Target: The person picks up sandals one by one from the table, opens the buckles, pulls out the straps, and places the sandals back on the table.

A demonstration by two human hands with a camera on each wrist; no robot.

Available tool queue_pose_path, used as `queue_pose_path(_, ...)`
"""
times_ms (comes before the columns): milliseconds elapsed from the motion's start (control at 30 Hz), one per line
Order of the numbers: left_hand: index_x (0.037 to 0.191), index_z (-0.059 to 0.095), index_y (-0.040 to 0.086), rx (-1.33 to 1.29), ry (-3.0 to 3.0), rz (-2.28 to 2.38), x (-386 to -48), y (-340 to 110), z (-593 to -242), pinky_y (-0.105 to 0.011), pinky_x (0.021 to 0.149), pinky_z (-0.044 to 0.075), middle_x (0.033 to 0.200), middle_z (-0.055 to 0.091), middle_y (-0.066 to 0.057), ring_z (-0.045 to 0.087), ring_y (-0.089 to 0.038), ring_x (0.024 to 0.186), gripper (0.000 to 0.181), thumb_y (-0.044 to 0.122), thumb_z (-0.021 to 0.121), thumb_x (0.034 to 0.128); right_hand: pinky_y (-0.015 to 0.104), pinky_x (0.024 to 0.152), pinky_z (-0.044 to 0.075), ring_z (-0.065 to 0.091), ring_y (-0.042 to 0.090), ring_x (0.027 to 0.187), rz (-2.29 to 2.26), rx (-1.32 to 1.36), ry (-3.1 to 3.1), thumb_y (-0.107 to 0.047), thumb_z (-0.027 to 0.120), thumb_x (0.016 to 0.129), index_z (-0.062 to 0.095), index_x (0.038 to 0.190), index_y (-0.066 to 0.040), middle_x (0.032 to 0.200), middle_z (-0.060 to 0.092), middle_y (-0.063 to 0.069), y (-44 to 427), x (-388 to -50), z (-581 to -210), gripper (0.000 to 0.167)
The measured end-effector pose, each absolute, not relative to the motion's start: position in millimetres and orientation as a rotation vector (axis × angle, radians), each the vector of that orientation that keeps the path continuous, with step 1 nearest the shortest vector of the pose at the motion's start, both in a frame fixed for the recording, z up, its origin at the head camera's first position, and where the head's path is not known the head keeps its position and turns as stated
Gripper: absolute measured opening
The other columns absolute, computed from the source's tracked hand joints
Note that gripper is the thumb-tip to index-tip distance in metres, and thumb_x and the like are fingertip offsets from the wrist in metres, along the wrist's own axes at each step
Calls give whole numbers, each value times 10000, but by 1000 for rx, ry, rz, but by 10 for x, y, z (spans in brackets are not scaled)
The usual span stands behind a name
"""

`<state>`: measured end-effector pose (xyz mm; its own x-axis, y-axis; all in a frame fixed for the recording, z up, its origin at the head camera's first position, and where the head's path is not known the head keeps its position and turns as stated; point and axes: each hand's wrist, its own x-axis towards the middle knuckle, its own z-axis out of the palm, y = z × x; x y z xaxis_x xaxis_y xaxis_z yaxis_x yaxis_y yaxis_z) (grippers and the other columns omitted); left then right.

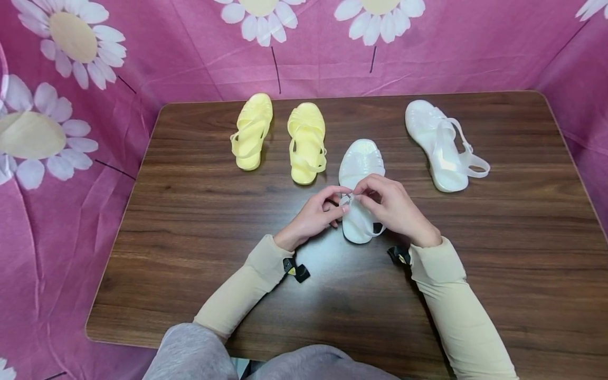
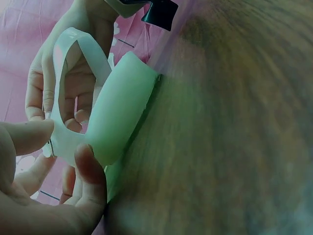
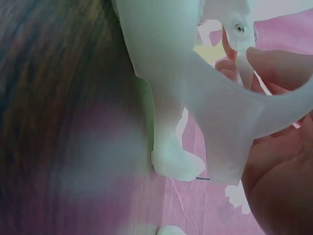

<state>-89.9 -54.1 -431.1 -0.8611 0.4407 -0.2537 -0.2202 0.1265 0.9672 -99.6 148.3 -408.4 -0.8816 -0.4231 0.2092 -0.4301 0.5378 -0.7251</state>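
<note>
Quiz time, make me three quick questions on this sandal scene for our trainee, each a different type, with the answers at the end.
1. Multiple choice: what do the left hand and right hand both pinch?
A) The heel of a yellow sandal
B) The strap of the nearer white sandal
C) The edge of the table

2. True or false: the yellow sandals lie to the right of both white ones.

3. Fill in the blank: as the person sees it, the other white sandal lies to the ____ of the one being handled.

Key:
1. B.
2. False: the two yellow sandals lie to the left of both white ones.
3. Right.
</note>
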Motion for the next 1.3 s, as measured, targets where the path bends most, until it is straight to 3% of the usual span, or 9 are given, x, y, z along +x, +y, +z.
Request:
queue_pose_path(300, 1298, 543, 88, 282, 1968, 1721, -904, -537, -4339, -256, 598, 512, 1014, 456, -44, 532, -141, 623, 359, 116, 603, 945, 195, 720, 466, 568, 100, 797, 1308, 759, -2729, 19, 672, 862, 669, 895, -99, 902, 661, 20, 1475, -996, -4081, 122)
queue_pose_path(633, 1222, 584, 46, 255, 2026, 1704, -901, -482, -4370, -246, 595, 520, 891, 528, -9, 552, -105, 644, 311, 145, 633, 931, 212, 742, 457, 575, 88, 828, 1297, 797, -2669, 30, 688, 844, 670, 873, -101, 899, 666, 26, 1463, -1013, -4124, 135)
queue_pose_path(1300, 1194, 611, 17, 265, 1970, 1709, -902, -503, -4382, -217, 605, 500, 975, 568, -13, 548, -91, 674, 284, 127, 630, 933, 233, 687, 456, 552, 93, 775, 1309, 896, -2679, 39, 686, 810, 696, 864, -105, 883, 635, -10, 1489, -996, -4128, 154)
